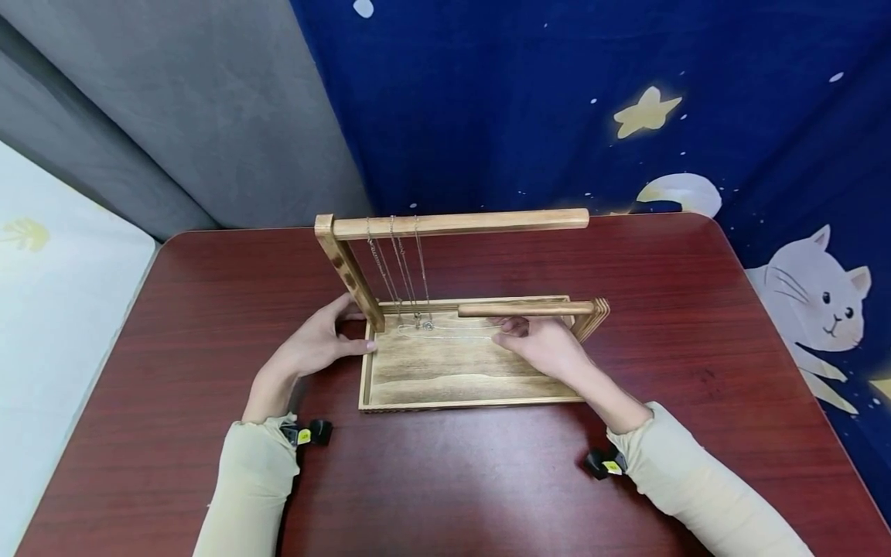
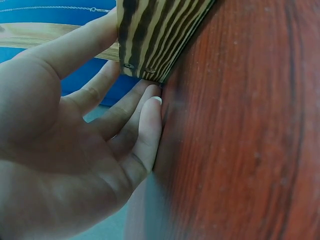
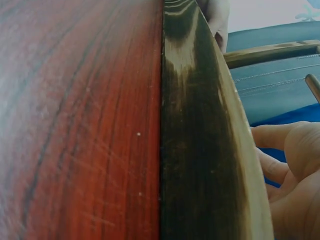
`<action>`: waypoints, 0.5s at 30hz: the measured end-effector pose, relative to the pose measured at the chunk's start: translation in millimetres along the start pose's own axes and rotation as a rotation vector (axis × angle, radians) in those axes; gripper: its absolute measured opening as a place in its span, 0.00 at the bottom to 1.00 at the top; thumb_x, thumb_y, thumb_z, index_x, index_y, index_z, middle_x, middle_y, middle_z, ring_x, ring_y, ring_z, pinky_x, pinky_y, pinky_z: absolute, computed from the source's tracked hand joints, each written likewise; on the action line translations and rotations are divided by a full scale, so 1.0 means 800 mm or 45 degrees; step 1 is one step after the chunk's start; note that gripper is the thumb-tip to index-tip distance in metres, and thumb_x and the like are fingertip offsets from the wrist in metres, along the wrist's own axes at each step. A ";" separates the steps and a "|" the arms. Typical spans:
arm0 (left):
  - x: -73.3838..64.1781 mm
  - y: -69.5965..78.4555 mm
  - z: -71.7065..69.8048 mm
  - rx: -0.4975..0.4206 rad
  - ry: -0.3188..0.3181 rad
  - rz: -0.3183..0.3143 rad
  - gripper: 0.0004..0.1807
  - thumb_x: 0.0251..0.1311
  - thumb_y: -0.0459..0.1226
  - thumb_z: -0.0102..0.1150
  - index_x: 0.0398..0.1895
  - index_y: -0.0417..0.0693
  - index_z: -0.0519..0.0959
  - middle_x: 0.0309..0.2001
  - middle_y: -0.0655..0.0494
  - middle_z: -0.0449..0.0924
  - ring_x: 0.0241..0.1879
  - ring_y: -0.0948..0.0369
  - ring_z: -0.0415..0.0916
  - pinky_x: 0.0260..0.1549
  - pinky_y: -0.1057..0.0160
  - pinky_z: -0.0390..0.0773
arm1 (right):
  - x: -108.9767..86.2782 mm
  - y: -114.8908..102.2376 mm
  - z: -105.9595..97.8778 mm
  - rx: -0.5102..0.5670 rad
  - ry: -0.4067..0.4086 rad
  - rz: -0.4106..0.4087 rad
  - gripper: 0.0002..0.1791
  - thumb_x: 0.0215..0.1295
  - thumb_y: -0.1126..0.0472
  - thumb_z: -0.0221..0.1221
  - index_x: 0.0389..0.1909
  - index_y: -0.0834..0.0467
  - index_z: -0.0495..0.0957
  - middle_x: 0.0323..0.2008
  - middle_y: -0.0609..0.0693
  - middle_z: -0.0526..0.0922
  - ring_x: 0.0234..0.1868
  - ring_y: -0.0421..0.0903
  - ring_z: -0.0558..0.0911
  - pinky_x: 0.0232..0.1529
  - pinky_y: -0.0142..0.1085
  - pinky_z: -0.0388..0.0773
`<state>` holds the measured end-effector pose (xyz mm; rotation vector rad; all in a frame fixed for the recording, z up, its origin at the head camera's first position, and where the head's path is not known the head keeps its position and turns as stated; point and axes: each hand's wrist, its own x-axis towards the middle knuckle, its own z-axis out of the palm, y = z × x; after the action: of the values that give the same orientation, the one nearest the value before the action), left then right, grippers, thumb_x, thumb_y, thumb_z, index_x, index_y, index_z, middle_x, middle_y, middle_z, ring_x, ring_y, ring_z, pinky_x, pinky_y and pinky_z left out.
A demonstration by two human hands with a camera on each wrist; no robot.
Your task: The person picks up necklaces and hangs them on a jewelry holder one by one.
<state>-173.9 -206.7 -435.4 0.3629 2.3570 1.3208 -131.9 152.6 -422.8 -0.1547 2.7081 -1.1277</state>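
A wooden jewelry stand has a shallow tray base [image 1: 445,391], a tall left post [image 1: 351,278] with an upper bar [image 1: 459,223], and a lower bar [image 1: 525,309] on the right. Several thin chain necklaces [image 1: 397,263] hang from the upper bar's left part. My right hand [image 1: 546,348] reaches over the tray beneath the lower bar, pinching a fine silver chain necklace [image 1: 452,337] that stretches left toward the hanging ones. At the tray's left end my left hand [image 1: 316,336] rests with its thumb on the rim and fingers beside the post; its fingertips touch the striped wooden end [image 2: 150,45].
The stand sits on a dark red wooden table [image 1: 480,472], toward its far edge. Behind the table hang a grey curtain [image 1: 202,93] and a blue curtain [image 1: 487,100] with stars and a cat. A small black camera is strapped at each wrist.
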 end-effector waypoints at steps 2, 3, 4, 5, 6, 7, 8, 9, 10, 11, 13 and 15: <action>0.000 0.000 0.000 0.000 0.000 0.004 0.42 0.57 0.35 0.72 0.73 0.43 0.60 0.61 0.41 0.73 0.50 0.53 0.76 0.36 0.66 0.75 | 0.002 0.000 0.001 -0.001 0.005 0.006 0.10 0.63 0.53 0.66 0.41 0.53 0.84 0.33 0.45 0.84 0.37 0.43 0.81 0.41 0.39 0.76; 0.001 0.000 0.000 0.003 0.002 0.003 0.42 0.57 0.35 0.72 0.73 0.43 0.60 0.61 0.41 0.73 0.50 0.53 0.76 0.36 0.66 0.75 | 0.003 0.001 0.002 0.008 0.007 -0.004 0.11 0.63 0.53 0.66 0.42 0.54 0.84 0.33 0.46 0.84 0.37 0.43 0.81 0.41 0.39 0.76; 0.000 0.000 0.000 0.005 0.001 0.003 0.42 0.57 0.36 0.72 0.73 0.42 0.60 0.61 0.41 0.73 0.49 0.53 0.76 0.35 0.66 0.75 | 0.003 0.001 0.002 0.012 0.013 -0.004 0.11 0.63 0.54 0.66 0.42 0.54 0.84 0.33 0.46 0.84 0.36 0.44 0.81 0.40 0.39 0.76; 0.000 0.000 0.000 0.009 0.001 0.001 0.43 0.58 0.36 0.72 0.73 0.42 0.59 0.62 0.40 0.72 0.48 0.53 0.76 0.35 0.66 0.75 | 0.004 0.001 0.003 0.014 0.017 -0.006 0.11 0.63 0.54 0.66 0.42 0.55 0.84 0.33 0.47 0.84 0.36 0.44 0.81 0.39 0.39 0.76; 0.000 -0.001 0.000 0.015 0.000 0.002 0.43 0.58 0.36 0.71 0.73 0.42 0.59 0.62 0.40 0.72 0.46 0.53 0.76 0.35 0.66 0.75 | 0.004 0.001 0.004 0.008 0.021 -0.007 0.11 0.62 0.54 0.66 0.42 0.55 0.84 0.32 0.47 0.84 0.35 0.44 0.81 0.38 0.39 0.76; 0.000 0.000 0.000 0.018 -0.002 0.002 0.43 0.58 0.36 0.71 0.74 0.41 0.58 0.62 0.39 0.72 0.46 0.53 0.76 0.35 0.65 0.75 | 0.005 0.001 0.004 -0.003 0.025 -0.001 0.12 0.62 0.53 0.66 0.42 0.55 0.84 0.31 0.46 0.84 0.34 0.43 0.81 0.37 0.38 0.76; 0.000 0.000 0.000 0.019 -0.002 -0.005 0.43 0.58 0.36 0.71 0.74 0.41 0.58 0.62 0.40 0.72 0.46 0.53 0.76 0.35 0.65 0.75 | 0.005 0.000 0.005 -0.011 0.030 0.005 0.12 0.61 0.53 0.67 0.42 0.55 0.85 0.29 0.45 0.83 0.32 0.42 0.80 0.35 0.38 0.76; 0.000 0.000 0.000 0.022 -0.002 -0.008 0.43 0.58 0.37 0.71 0.74 0.42 0.58 0.62 0.40 0.72 0.46 0.53 0.76 0.35 0.65 0.75 | 0.005 0.000 0.006 -0.025 0.032 0.012 0.14 0.61 0.52 0.67 0.43 0.55 0.84 0.25 0.44 0.81 0.28 0.42 0.78 0.31 0.38 0.75; 0.000 0.000 0.000 0.023 -0.002 -0.010 0.43 0.58 0.37 0.71 0.74 0.42 0.58 0.62 0.40 0.72 0.46 0.53 0.76 0.35 0.65 0.75 | 0.005 0.000 0.006 -0.046 0.033 0.031 0.15 0.61 0.51 0.67 0.44 0.56 0.84 0.21 0.43 0.77 0.24 0.41 0.75 0.27 0.37 0.72; 0.000 0.000 0.000 0.024 -0.002 -0.013 0.43 0.58 0.37 0.71 0.73 0.42 0.59 0.62 0.41 0.72 0.47 0.53 0.76 0.35 0.65 0.74 | 0.005 0.000 0.007 -0.073 0.029 0.048 0.16 0.61 0.50 0.67 0.42 0.57 0.83 0.18 0.41 0.72 0.21 0.40 0.71 0.23 0.36 0.69; 0.000 0.001 0.000 0.026 -0.002 -0.010 0.42 0.58 0.37 0.72 0.73 0.43 0.60 0.62 0.41 0.72 0.49 0.52 0.76 0.36 0.66 0.75 | 0.005 -0.001 0.007 -0.118 0.025 0.074 0.18 0.61 0.48 0.67 0.42 0.57 0.83 0.14 0.39 0.63 0.17 0.39 0.64 0.18 0.35 0.63; 0.000 0.001 0.000 0.022 0.004 -0.008 0.42 0.57 0.36 0.72 0.72 0.44 0.61 0.62 0.42 0.72 0.52 0.52 0.75 0.36 0.66 0.74 | 0.005 -0.001 0.008 -0.143 0.019 0.082 0.19 0.62 0.47 0.66 0.42 0.59 0.82 0.13 0.40 0.57 0.16 0.39 0.59 0.16 0.36 0.58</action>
<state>-174.1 -206.2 -435.0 0.3583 2.3717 1.2995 -134.4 146.7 -427.5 -0.0758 2.7693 -0.9638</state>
